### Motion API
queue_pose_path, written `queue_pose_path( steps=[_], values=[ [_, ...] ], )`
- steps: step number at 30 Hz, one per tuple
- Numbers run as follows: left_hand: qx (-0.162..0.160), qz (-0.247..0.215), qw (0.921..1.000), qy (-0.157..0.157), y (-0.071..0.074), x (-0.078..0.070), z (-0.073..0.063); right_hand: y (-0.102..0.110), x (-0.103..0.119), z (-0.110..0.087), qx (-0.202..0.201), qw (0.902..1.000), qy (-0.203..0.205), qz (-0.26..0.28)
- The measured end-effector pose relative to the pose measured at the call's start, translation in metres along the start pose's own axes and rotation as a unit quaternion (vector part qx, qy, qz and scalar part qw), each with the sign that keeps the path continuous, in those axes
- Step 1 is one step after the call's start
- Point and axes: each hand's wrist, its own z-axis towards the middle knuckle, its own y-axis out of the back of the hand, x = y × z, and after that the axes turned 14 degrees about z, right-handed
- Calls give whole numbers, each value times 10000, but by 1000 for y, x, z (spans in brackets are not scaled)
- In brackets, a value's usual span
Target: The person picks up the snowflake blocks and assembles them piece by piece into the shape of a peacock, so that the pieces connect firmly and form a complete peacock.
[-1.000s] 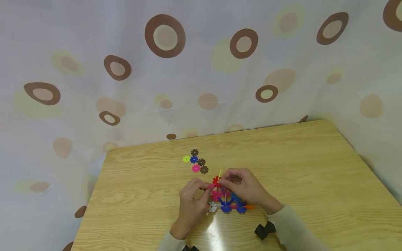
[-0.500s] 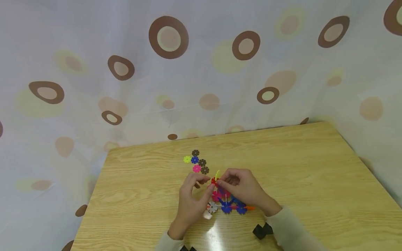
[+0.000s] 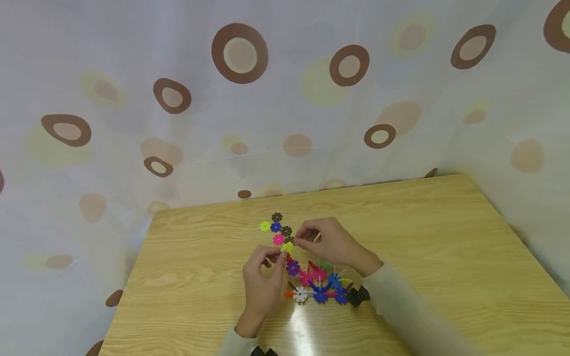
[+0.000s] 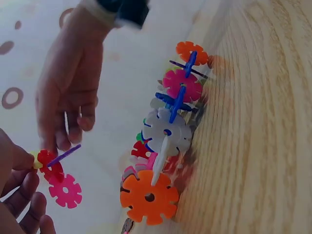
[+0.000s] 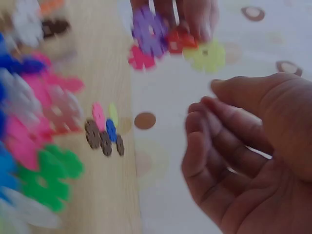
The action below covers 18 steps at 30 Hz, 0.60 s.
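Note:
My left hand pinches the yellow disc of a small linked cluster of notched flower-shaped plastic discs. A red disc, a purple disc and a pink disc are joined in that cluster. My right hand holds nothing; in the right wrist view its thumb stands apart from the loosely bent fingers. Its fingertips are close to a loose brown disc in the head view. A larger build of interlocked discs stands on the table below both hands.
Several loose discs lie behind the hands on the wooden table, among them a lime disc, a blue disc and a pink one. A patterned curtain hangs along the table's far edge.
The cluster has passed from my right hand to my left, and now sits further left. My right hand has let go and moved back towards the loose discs. The larger build stays put.

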Motion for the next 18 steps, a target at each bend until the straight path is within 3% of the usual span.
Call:
queue_pose_path(
  steps=[4,8,13,18],
  values=[
    [16,-88,9994,339,1,3,1,7,-7,36,384,9962,-484,-619],
    [94,-189,9979,611,1,5,-2,0,-19,62,755,9847,-1037,-1178],
    [154,-277,9966,762,0,4,-1,-10,-28,71,842,9740,-1525,-1451],
    [124,-389,9941,1007,2,4,1,-21,-31,75,778,9695,-1596,-1688]
  ],
)
